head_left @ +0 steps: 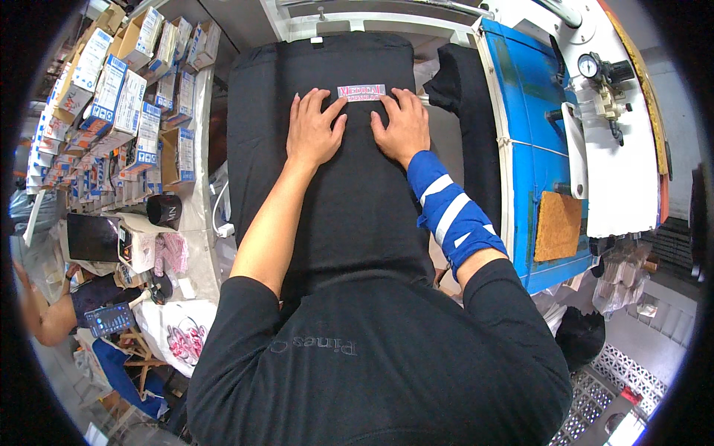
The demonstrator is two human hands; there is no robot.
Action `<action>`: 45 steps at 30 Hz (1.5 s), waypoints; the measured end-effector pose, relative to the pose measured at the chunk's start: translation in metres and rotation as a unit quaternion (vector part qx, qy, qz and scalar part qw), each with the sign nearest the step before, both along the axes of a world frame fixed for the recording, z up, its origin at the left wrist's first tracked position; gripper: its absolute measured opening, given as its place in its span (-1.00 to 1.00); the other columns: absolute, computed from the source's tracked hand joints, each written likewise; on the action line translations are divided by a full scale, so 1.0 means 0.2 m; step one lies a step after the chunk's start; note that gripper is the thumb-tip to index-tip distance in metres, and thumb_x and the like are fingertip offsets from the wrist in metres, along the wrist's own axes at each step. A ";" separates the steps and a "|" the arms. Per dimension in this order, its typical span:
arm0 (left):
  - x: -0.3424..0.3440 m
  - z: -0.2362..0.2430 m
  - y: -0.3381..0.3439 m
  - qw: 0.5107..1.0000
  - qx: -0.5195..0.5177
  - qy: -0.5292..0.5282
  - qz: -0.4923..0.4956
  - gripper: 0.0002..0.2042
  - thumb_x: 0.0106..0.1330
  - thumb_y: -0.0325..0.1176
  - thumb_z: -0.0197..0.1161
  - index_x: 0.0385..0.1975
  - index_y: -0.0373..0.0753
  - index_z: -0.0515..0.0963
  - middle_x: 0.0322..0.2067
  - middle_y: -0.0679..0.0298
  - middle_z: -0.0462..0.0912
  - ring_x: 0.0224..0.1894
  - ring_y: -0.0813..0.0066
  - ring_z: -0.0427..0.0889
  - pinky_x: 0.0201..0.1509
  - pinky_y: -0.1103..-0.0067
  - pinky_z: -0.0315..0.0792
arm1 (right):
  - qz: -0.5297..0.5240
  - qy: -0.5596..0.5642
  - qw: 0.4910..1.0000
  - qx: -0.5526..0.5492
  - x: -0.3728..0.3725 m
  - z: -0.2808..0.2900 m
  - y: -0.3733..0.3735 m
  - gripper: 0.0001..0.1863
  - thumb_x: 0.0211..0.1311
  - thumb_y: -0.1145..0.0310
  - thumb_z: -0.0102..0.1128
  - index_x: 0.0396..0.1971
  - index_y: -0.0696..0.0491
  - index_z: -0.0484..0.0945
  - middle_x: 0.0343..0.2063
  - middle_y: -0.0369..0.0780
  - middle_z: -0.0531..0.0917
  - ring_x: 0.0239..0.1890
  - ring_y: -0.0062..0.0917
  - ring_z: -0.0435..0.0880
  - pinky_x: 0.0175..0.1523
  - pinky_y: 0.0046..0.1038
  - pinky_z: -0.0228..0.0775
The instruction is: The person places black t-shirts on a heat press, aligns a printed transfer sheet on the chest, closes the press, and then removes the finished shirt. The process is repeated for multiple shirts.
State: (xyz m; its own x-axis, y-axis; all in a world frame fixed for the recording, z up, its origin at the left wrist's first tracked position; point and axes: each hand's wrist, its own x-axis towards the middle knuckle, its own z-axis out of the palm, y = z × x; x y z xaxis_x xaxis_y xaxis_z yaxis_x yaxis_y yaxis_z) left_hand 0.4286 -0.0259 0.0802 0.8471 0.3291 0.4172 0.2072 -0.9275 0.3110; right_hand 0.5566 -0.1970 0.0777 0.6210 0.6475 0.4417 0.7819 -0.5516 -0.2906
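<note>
A black garment lies spread over a flat board in front of me. Near its far end sits a small rectangular label with pink-red lettering. My left hand rests on the cloth just left of the label, fingers spread, its index finger and thumb close to the left corner. On the other side, my right hand lies with fingers apart, the index fingertip at the label's right edge. Whether the fingertips press on the label or only on the cloth beside it, I cannot tell. Blue cloth with white stripes wraps my right forearm.
To the right stands a blue machine part with a pressure gauge beyond it. Stacked cartons fill the left side, above a black mug. At lower left another person's arm shows near a phone.
</note>
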 end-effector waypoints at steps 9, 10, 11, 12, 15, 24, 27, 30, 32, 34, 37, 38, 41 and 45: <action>0.00 -0.01 0.00 1.000 0.001 0.011 0.002 -0.62 0.38 -0.18 0.29 0.20 0.03 0.63 0.24 0.12 0.53 0.43 0.08 0.38 0.58 0.02 0.10 | -0.041 0.059 0.989 0.133 0.31 -0.03 0.01 -0.67 0.23 0.14 0.31 -0.14 0.06 0.73 0.02 -0.01 0.65 0.06 -0.05 0.59 0.20 -0.08 0.43; 0.00 -0.01 0.00 1.000 0.002 0.010 0.003 -0.62 0.38 -0.18 0.29 0.20 0.03 0.63 0.24 0.12 0.53 0.44 0.08 0.37 0.58 0.02 0.10 | -0.120 0.155 0.970 0.145 0.38 -0.05 0.01 -0.64 0.30 0.14 0.28 -0.07 0.09 0.70 0.05 0.00 0.66 0.10 -0.08 0.61 0.23 -0.08 0.43; 0.00 -0.01 0.00 1.000 0.001 0.013 0.002 -0.62 0.38 -0.18 0.28 0.20 0.03 0.63 0.24 0.12 0.53 0.43 0.09 0.38 0.58 0.02 0.09 | -0.204 0.256 0.931 0.162 0.43 -0.07 0.00 -0.62 0.37 0.14 0.25 0.00 0.12 0.68 0.08 0.01 0.68 0.14 -0.11 0.62 0.27 -0.08 0.43; 0.00 -0.01 0.00 1.000 0.000 0.014 0.003 -0.62 0.39 -0.18 0.28 0.19 0.04 0.63 0.24 0.12 0.53 0.43 0.09 0.38 0.58 0.02 0.09 | -0.186 0.475 0.831 0.224 0.48 -0.09 -0.01 -0.61 0.41 0.16 0.23 0.03 0.15 0.66 0.09 0.01 0.68 0.17 -0.13 0.62 0.29 -0.08 0.43; 0.01 -0.01 0.00 1.000 -0.003 0.013 0.003 -0.62 0.39 -0.18 0.28 0.19 0.05 0.63 0.24 0.12 0.52 0.43 0.10 0.38 0.58 0.02 0.09 | -0.131 0.799 0.500 0.307 0.56 -0.14 -0.04 -0.59 0.50 0.19 0.19 0.10 0.22 0.62 0.13 0.00 0.70 0.21 -0.18 0.63 0.34 -0.11 0.42; 0.01 -0.01 0.00 1.000 0.006 0.002 -0.002 -0.63 0.37 -0.19 0.29 0.17 0.03 0.65 0.21 0.13 0.53 0.41 0.09 0.40 0.57 0.02 0.11 | -0.169 0.673 0.606 0.389 0.67 -0.13 -0.17 -0.69 0.34 0.37 0.36 0.01 0.20 0.68 0.07 -0.07 0.73 0.09 -0.26 0.69 0.27 -0.28 0.47; 0.01 -0.01 0.00 1.000 0.005 -0.004 -0.003 -0.64 0.37 -0.20 0.30 0.16 0.02 0.65 0.20 0.12 0.53 0.40 0.08 0.41 0.56 0.02 0.13 | -0.203 0.566 0.730 0.326 0.63 -0.06 -0.18 -0.71 0.29 0.32 0.37 -0.07 0.15 0.73 0.04 -0.05 0.74 0.10 -0.24 0.69 0.25 -0.23 0.45; 0.01 0.00 0.00 1.000 0.005 -0.007 -0.001 -0.64 0.37 -0.20 0.30 0.16 0.02 0.66 0.20 0.12 0.54 0.39 0.07 0.41 0.56 0.01 0.14 | -0.257 0.116 0.953 0.111 0.44 0.02 -0.13 -0.67 0.20 0.20 0.40 -0.13 0.09 0.74 -0.09 -0.06 0.74 0.03 -0.17 0.70 0.17 -0.17 0.51; 0.00 0.00 0.00 1.000 0.007 0.004 0.001 -0.64 0.39 -0.20 0.29 0.17 0.02 0.66 0.21 0.11 0.54 0.39 0.06 0.42 0.55 0.02 0.15 | -0.033 -0.018 0.996 0.082 0.25 0.05 -0.09 -0.60 0.24 0.16 0.34 -0.04 0.11 0.71 0.03 -0.07 0.71 0.12 -0.09 0.64 0.27 -0.08 0.43; 0.00 0.00 0.00 1.000 0.009 -0.009 -0.002 -0.64 0.38 -0.20 0.30 0.16 0.01 0.66 0.21 0.11 0.55 0.38 0.06 0.43 0.54 0.02 0.16 | 0.033 -0.015 0.999 0.020 0.07 0.04 -0.05 -0.48 0.29 0.09 0.32 0.15 0.08 0.62 0.23 -0.07 0.59 0.32 -0.10 0.48 0.42 -0.01 0.23; 0.00 0.00 0.00 1.000 0.007 -0.011 -0.002 -0.63 0.37 -0.21 0.31 0.16 0.01 0.66 0.21 0.11 0.55 0.38 0.05 0.43 0.54 0.01 0.17 | 0.034 -0.007 0.999 -0.028 -0.04 0.01 -0.03 -0.44 0.34 0.06 0.28 0.22 0.08 0.57 0.29 -0.10 0.55 0.39 -0.11 0.41 0.50 0.00 0.13; 0.00 0.00 0.00 1.000 0.006 -0.012 0.000 -0.63 0.37 -0.21 0.31 0.17 0.01 0.66 0.21 0.11 0.55 0.38 0.05 0.44 0.54 0.01 0.17 | 0.023 -0.018 0.999 -0.031 -0.05 0.00 -0.03 -0.44 0.35 0.05 0.26 0.23 0.08 0.57 0.30 -0.11 0.55 0.40 -0.12 0.41 0.51 0.00 0.11; 0.00 -0.01 0.00 1.000 0.002 -0.008 0.003 -0.63 0.36 -0.19 0.31 0.17 0.02 0.65 0.22 0.12 0.55 0.40 0.07 0.42 0.55 0.01 0.14 | 0.025 -0.004 0.999 -0.040 -0.04 -0.02 -0.02 -0.42 0.36 0.02 0.21 0.22 0.10 0.57 0.31 -0.13 0.53 0.41 -0.13 0.38 0.53 0.02 0.07; 0.01 -0.01 0.00 1.000 -0.005 0.002 0.007 -0.62 0.36 -0.18 0.30 0.18 0.02 0.64 0.22 0.12 0.55 0.41 0.08 0.41 0.56 0.01 0.13 | 0.023 -0.005 0.999 -0.040 -0.03 -0.02 -0.02 -0.42 0.36 0.02 0.21 0.22 0.10 0.57 0.31 -0.13 0.53 0.41 -0.13 0.38 0.53 0.02 0.07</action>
State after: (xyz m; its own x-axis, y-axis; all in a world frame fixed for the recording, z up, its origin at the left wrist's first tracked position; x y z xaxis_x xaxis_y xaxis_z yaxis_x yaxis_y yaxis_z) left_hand 0.4303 -0.0258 0.0773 0.8445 0.3448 0.4098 0.2214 -0.9215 0.3192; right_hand 0.5516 -0.2007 0.0736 0.5859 0.7081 0.3941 0.8093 -0.5363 -0.2394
